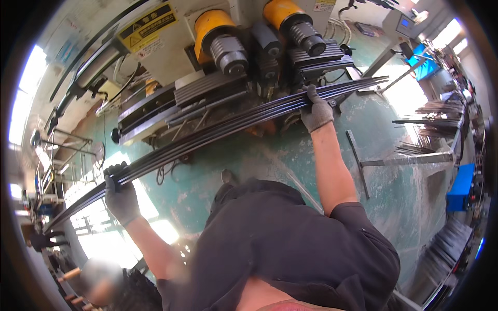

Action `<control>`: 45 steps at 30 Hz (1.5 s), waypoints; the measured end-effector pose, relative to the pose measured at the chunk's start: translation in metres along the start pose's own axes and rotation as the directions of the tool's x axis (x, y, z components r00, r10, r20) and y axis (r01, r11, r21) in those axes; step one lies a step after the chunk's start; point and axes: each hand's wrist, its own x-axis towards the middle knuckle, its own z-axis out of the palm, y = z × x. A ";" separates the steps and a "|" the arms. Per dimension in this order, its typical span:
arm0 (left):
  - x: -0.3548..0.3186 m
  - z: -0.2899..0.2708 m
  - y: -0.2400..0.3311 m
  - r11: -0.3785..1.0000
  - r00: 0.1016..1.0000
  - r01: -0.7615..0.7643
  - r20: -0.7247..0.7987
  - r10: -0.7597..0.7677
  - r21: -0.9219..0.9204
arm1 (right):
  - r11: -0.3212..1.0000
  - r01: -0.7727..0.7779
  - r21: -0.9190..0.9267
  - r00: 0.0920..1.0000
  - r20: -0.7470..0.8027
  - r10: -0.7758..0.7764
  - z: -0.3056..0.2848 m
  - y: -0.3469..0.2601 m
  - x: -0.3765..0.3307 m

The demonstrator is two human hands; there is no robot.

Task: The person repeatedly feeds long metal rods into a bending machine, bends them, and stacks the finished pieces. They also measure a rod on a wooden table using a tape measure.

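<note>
A bundle of several long, thin dark metal bars (218,129) slants across the view, from low at the left up to the far right. My left hand (121,199), in a grey work glove, is closed around the bundle toward its left part. Farther right, my gloved right hand (317,113) grips the same bars, with the fingers wrapped over the top. The bars are held above the floor, in front of a machine (166,52) with two yellow-hooded spindles (211,28). The left end of the bundle reaches far back and is hard to make out.
Slatted machine slides (210,90) lie just beyond the bars. On the right, a metal stand (407,159) is near stacked rods (438,124) and a blue box (460,187). A co-worker in dark clothes (136,291) is at lower left; another person (47,241) stands farther off.
</note>
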 end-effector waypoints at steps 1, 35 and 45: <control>0.001 0.007 -0.010 0.979 0.996 0.092 0.000 -0.094 -0.182 | 1.000 0.018 0.012 0.999 -0.027 -0.018 0.008 0.002 0.000; 0.204 0.066 -0.155 0.931 0.917 0.326 -0.185 -0.354 -0.164 | 0.826 0.268 -0.496 0.889 -0.203 -0.410 0.120 0.088 0.108; 0.195 0.035 -0.158 0.724 0.977 -0.184 0.204 0.061 0.665 | 0.748 0.362 -0.556 0.892 -0.027 -0.452 0.093 0.080 0.068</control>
